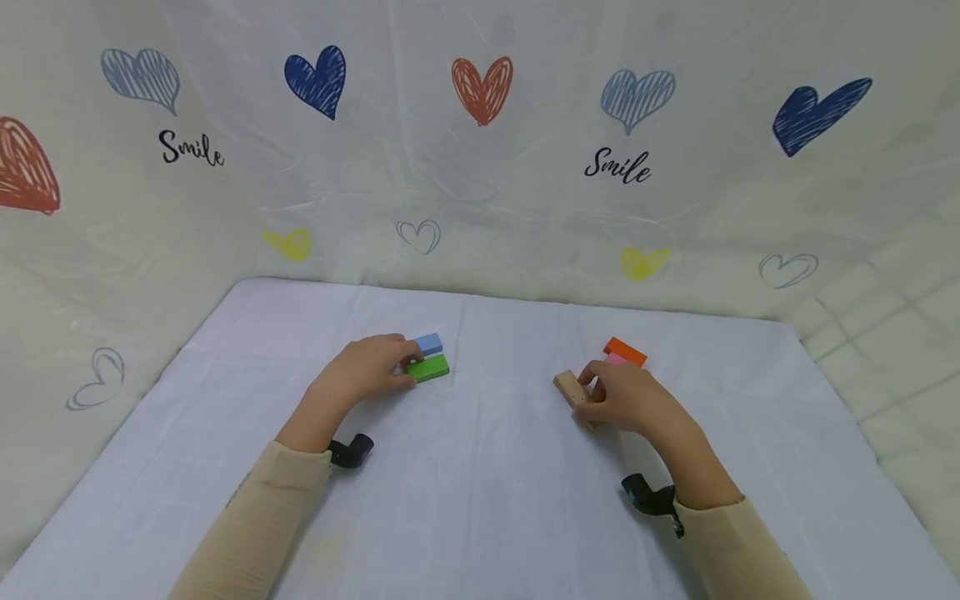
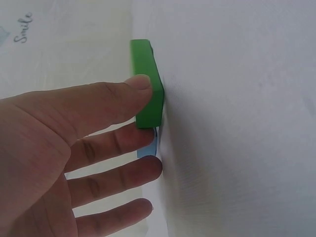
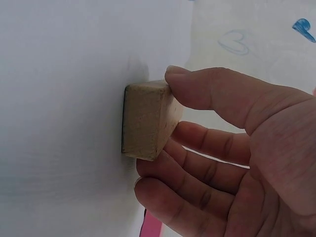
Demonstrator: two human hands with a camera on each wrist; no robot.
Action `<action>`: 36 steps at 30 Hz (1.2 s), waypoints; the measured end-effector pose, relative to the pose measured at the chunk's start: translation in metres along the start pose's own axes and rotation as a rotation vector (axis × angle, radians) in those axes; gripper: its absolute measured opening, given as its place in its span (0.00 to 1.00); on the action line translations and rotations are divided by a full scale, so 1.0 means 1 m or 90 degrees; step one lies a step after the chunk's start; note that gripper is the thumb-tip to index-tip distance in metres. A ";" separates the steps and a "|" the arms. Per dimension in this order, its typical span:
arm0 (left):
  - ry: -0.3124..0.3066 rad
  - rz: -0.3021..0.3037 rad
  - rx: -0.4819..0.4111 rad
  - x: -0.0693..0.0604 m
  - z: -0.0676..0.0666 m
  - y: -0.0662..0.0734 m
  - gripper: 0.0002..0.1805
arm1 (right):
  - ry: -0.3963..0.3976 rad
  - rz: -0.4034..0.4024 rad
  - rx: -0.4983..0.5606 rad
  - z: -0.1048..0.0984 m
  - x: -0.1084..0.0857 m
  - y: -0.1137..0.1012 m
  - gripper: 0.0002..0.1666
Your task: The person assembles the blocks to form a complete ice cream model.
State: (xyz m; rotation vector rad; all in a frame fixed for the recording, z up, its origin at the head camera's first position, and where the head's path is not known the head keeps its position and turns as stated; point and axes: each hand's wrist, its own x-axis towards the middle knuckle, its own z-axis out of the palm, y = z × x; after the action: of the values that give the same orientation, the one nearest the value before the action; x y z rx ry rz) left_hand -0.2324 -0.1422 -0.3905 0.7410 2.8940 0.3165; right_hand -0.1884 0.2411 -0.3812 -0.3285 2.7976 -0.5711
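My left hand (image 1: 360, 371) pinches a green block (image 1: 430, 368) near its left end. In the left wrist view the thumb presses one side of it and the index finger lies at the other; the remaining fingers are spread. Just beyond it is a light blue block (image 1: 430, 343), partly covered by the fingers. On the right, my right hand (image 1: 637, 396) grips a plain wooden block (image 3: 143, 121) between thumb and fingers, low at the cloth. Behind those fingers sit a pink block (image 1: 613, 359), mostly hidden, and an orange block (image 1: 627, 351).
A white cloth (image 1: 465, 483) covers the table. Behind it hangs a pale sheet (image 1: 540, 192) printed with hearts and the word Smile. Black straps with small mounts (image 1: 352, 451) are worn at both wrists.
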 end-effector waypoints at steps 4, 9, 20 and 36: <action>-0.003 0.000 -0.003 0.000 0.000 0.000 0.19 | 0.003 -0.001 -0.003 0.002 0.001 -0.001 0.24; 0.000 0.005 0.001 0.000 0.000 -0.001 0.18 | 0.009 -0.001 -0.002 0.004 0.000 -0.002 0.25; -0.004 0.001 0.002 0.000 0.000 0.000 0.18 | 0.001 0.011 0.029 0.006 0.001 -0.009 0.27; 0.000 0.008 0.003 0.000 0.000 0.000 0.18 | -0.002 0.082 0.053 0.018 0.002 -0.022 0.27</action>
State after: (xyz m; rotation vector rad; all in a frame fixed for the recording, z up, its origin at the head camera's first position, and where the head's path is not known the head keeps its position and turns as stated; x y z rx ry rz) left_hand -0.2327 -0.1425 -0.3905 0.7591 2.8917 0.3112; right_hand -0.1810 0.2144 -0.3885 -0.1304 2.7572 -0.6533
